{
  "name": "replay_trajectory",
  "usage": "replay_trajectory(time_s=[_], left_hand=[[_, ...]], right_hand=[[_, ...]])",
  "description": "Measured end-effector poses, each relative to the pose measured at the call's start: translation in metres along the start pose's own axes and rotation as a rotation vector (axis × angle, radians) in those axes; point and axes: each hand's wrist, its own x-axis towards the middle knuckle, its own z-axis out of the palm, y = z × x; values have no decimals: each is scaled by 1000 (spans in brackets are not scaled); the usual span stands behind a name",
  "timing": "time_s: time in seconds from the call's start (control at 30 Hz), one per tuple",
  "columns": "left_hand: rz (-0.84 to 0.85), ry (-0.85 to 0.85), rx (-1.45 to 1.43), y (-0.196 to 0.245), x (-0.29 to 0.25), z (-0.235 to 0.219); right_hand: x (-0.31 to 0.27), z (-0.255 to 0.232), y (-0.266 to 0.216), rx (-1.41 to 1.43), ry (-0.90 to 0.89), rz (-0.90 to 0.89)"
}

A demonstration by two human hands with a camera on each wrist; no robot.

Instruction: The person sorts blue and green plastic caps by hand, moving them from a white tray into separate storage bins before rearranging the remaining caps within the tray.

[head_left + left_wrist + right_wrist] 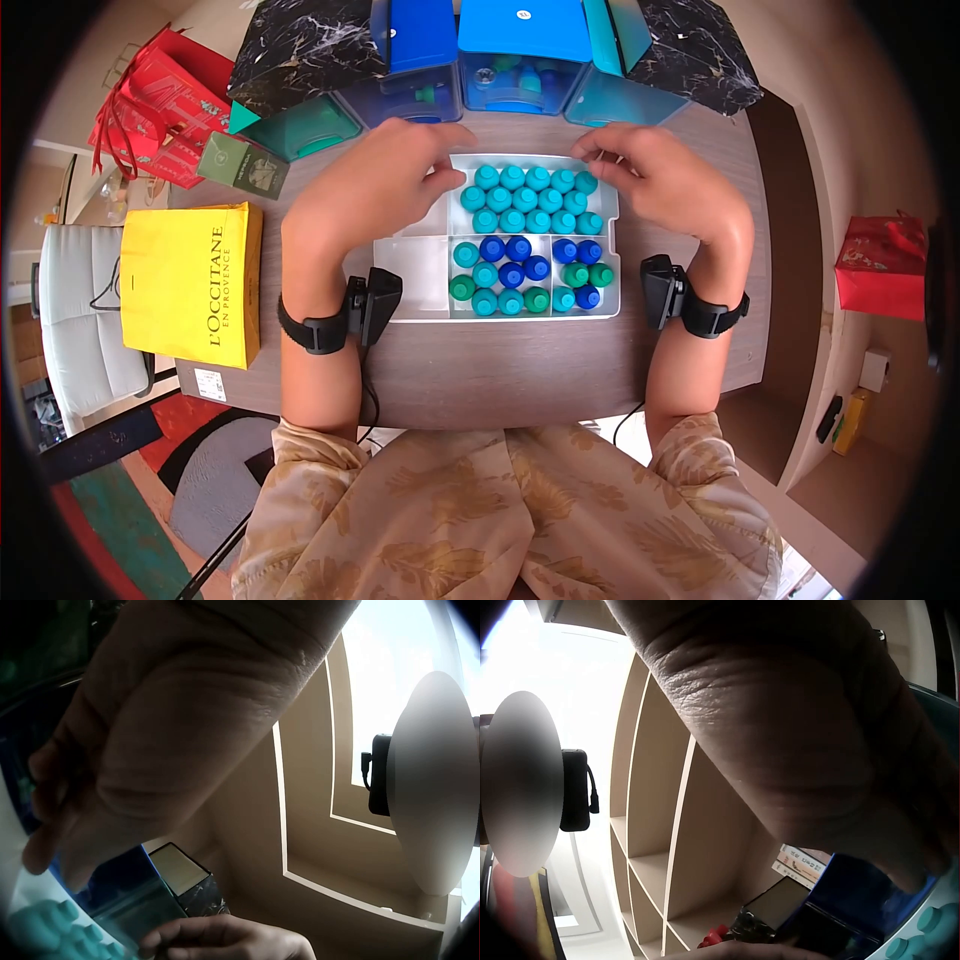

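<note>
A white divided tray [412,280] lies on the table, holding several small capped bottles. Turquoise bottles [525,200] stand in rows in its far section. Dark blue bottles [511,273], green bottles [575,275] and more turquoise ones fill the near sections. My left hand [385,180] hovers by the tray's far left part, thumb and fingers apart with nothing between them. Over the far right corner is my right hand [665,180], its fingers loosely bent close to the rim and nothing seen in them. In the left wrist view, turquoise bottles [45,926] sit below the left fingers.
Behind the tray stand blue-lidded bins [525,35] and teal bins [625,95], some with bottles inside. A yellow bag [185,285], a green box [243,165] and a red gift bag [165,105] are at left. Another red bag [880,265] is far right.
</note>
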Motion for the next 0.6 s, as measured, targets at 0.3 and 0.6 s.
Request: replay_trajectory(time_s=[0.3, 0.6], left_hand=[[9, -86, -5, 0, 4, 10], [39, -58, -14, 1, 7, 15]], right_hand=[[2, -2, -5, -34, -77, 67], [5, 4, 0, -39, -81, 22]])
